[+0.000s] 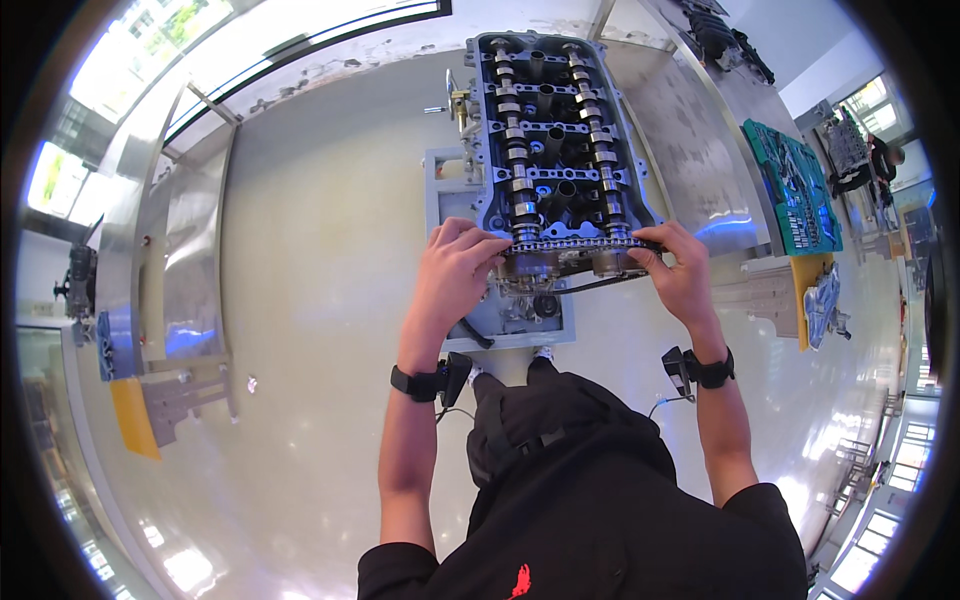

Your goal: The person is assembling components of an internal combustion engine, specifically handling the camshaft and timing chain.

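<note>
I take the engine cylinder head (560, 140) as my landmark; it sits on a grey stand (450, 190) in the middle of a pale glossy floor, its two camshafts (515, 130) lying bare and running away from me.

Far to the left of the engine head, a metal bench (190, 230) runs along the window wall, with a yellow panel (135, 420) and some small fixtures at its near end.

At the near-left corner of the engine head, my left hand (455, 275) is curled, fingertips pressing on the timing chain (575, 243) where it wraps the left sprocket. A black band with a small device rides on that wrist.

The chain runs as a straight span across the near end of the engine head, from one sprocket to the other, and looks seated on both.

At the near-right corner, my right hand (682, 272) pinches the chain's other end over the right sprocket, fingers closed on it. That wrist wears the same kind of band.

I judge the chain is draped over both cam sprockets and is being settled into the teeth; below the sprockets I cannot tell how it runs. No cover sits over the cams or the chain end, so closing up looks undone.

Right of the engine head stand a steel table and a green tool tray (795, 185), and a grey cast part (822, 305) on a yellow mat.
</note>
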A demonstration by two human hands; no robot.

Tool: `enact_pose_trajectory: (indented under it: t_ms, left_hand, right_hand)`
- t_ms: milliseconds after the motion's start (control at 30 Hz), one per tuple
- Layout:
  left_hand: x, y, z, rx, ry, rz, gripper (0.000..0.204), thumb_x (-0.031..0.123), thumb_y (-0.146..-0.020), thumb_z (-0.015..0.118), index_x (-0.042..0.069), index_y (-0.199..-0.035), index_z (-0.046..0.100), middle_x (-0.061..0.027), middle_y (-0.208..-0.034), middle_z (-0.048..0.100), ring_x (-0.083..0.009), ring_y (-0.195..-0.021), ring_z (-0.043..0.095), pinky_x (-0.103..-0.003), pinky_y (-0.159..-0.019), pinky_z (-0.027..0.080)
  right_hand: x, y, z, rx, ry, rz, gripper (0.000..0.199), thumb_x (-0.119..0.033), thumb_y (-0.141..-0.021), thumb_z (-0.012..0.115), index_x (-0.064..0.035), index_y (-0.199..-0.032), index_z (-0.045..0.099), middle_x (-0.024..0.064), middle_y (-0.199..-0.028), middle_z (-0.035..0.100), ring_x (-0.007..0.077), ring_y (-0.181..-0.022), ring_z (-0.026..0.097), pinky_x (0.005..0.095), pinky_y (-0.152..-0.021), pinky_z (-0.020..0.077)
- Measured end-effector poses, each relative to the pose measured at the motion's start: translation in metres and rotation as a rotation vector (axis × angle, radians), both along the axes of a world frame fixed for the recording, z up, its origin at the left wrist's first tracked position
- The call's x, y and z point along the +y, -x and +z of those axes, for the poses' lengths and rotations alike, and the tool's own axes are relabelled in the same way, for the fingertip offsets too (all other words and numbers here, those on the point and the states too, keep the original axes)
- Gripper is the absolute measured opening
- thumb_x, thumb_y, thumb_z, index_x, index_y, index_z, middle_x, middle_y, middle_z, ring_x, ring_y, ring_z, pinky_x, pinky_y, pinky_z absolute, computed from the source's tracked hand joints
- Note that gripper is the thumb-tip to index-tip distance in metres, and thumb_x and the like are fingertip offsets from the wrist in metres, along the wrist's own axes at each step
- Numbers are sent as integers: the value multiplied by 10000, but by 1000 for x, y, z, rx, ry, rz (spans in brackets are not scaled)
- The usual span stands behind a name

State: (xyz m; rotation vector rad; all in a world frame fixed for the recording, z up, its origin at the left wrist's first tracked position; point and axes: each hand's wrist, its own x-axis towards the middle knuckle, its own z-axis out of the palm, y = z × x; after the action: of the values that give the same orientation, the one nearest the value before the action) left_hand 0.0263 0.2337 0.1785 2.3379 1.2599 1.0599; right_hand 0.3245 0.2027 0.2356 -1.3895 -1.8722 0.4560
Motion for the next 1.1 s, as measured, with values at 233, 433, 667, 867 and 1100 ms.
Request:
enact_pose_trajectory:
  t_ms: [233, 433, 667, 867, 1100]
  left_hand:
    - [1, -6, -4, -34, 8, -2, 195, 92, -758, 720, 102, -952, 732, -8, -906, 664, -241, -952, 569, -370, -855, 471]
    - [-4, -9, 9, -35, 132, 3, 186, 105, -760, 720, 72, -943, 712, -38, -926, 647, -262, -974, 565, -400, -870, 454]
    - [1, -72, 41, 169, -95, -158, 244, 168, -753, 741, 61, -965, 685, -44, -930, 648, -259, -948, 577, -377, -800, 466]
    - [16, -106, 53, 221, 3, -227, 190, 165, -761, 730, 52, -896, 659, -58, -828, 625, -258, -805, 596, -371, -722, 468]
    - [14, -117, 59, 375, 68, -229, 158, 135, -800, 698, 34, -909, 643, -79, -832, 615, -284, -781, 607, -374, -688, 481]
  right_hand:
    - [-1, -9, -4, -125, -38, -29, 212, -29, -757, 747, -20, -952, 665, 104, -810, 616, 270, -747, 603, 340, -651, 470]
    - [0, -30, -5, -182, 41, 78, 236, 20, -757, 722, -31, -977, 655, 99, -901, 627, 264, -826, 616, 331, -705, 490]
    - [-1, -34, -5, -60, 72, 147, 277, 70, -756, 650, -41, -1008, 621, 106, -938, 588, 284, -829, 617, 357, -726, 508]
    - [2, -48, -20, -26, -40, 104, 265, 29, -755, 674, -48, -1004, 628, 103, -937, 611, 291, -857, 620, 363, -749, 517]
    - [-1, -52, -50, -72, -176, 17, 243, 5, -756, 693, -57, -985, 640, 85, -909, 646, 278, -860, 630, 358, -733, 531]
